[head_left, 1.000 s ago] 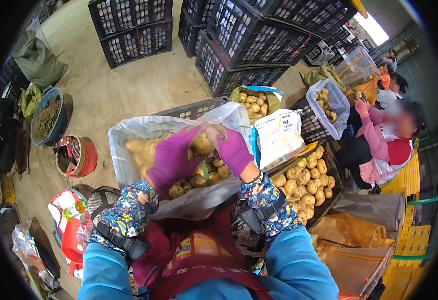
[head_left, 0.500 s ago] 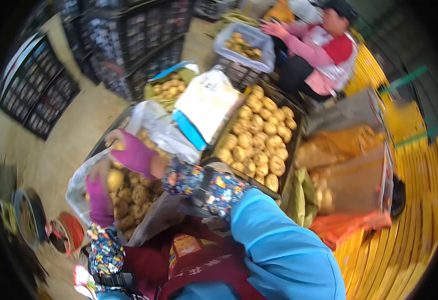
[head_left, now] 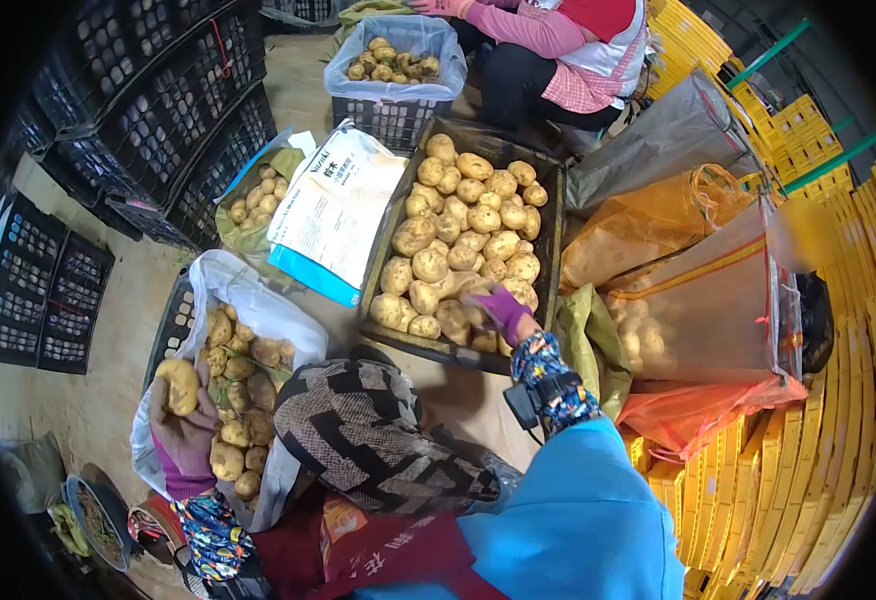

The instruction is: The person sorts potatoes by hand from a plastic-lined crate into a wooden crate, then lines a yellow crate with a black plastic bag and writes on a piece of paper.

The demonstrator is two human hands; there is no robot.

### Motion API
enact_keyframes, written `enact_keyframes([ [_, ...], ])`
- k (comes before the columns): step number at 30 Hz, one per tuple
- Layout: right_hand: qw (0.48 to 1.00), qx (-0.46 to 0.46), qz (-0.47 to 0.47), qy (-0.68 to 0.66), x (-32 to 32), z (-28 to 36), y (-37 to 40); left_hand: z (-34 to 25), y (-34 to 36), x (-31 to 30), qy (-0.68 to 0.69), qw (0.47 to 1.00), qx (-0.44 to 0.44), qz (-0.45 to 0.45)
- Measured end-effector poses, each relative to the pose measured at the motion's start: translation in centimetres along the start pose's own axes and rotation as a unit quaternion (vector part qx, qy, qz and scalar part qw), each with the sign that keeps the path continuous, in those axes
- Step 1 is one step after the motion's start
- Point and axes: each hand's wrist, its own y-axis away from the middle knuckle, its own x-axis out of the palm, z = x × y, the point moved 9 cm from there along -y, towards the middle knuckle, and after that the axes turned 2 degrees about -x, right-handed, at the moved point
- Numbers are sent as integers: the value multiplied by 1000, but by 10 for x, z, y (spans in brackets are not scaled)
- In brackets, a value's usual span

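Observation:
My left hand (head_left: 184, 440), in a purple glove, holds a large pale potato (head_left: 180, 387) at the left side of a crate lined with a white plastic bag (head_left: 293, 330). Soil-marked potatoes (head_left: 248, 388) fill this bag. My right hand (head_left: 501, 310), gloved in the same purple, is at the near right part of a black crate (head_left: 555, 215) full of cleaner yellow potatoes (head_left: 473, 220). Its fingers are curled round a potato (head_left: 476, 288) among the others; they are slightly blurred and partly hidden by the back of the hand.
A white and blue printed sack (head_left: 333, 210) lies between the crates. Behind it stands a lined basket of potatoes (head_left: 395, 62), near a crouching co-worker (head_left: 578, 60). Mesh sacks (head_left: 698, 300) and yellow crates (head_left: 798, 450) line the right; stacked black crates (head_left: 158, 130) stand left.
My right hand has swung from the lined bag across to the black crate. My left hand has lifted a potato to the bag's left side. The view has shifted too.

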Motion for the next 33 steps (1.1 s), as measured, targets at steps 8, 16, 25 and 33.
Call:
enact_keyframes([
  [8, 754, -366, -291, 461, -39, 94, -43, 171, -75, 196, -77, 993, -67, 67],
  [16, 794, -215, -223, 523, -9, 61, -106, 247, -116, 150, -148, 982, -103, -65],
  [25, 921, -373, 77, 82, 100, 147, 19, 260, -130, 153, -596, 793, 64, 110],
  [33, 739, -321, -260, 531, 37, 131, -203, 269, -129, 136, -215, 969, -116, -31],
])
